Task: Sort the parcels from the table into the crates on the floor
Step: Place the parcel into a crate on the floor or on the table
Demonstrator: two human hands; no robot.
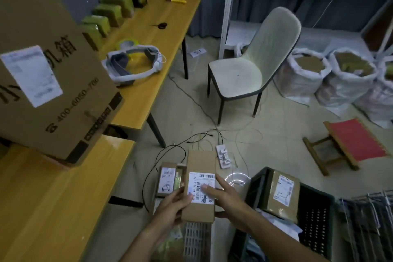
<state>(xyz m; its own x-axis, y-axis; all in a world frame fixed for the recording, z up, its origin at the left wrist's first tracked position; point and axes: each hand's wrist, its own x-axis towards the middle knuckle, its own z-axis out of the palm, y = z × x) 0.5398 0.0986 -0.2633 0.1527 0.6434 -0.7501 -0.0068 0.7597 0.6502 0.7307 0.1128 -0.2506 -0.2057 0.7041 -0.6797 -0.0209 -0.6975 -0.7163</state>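
Hands meet low in the head view around a flat cardboard parcel held above the floor, its white barcode label facing up. The left hand takes the parcel's left edge in a curled grip, thumb on the top face near the label and fingers wrapped beneath. The right hand lies more open — its index finger stretched straight across the label, touching it, while the thumb hooks under the parcel's near right corner. Just left of the held parcel, and lower, a smaller labelled parcel rests in a crate whose walls I cannot make out clearly. To the right a dark green crate stands on the floor with a brown taped parcel leaning inside it against the left wall. On the yellow worktop to the left sit a large printed carton, a row of green-wrapped packets and a white headset. A pale chair and a red folding stool stand farther off — well apart from the hands.
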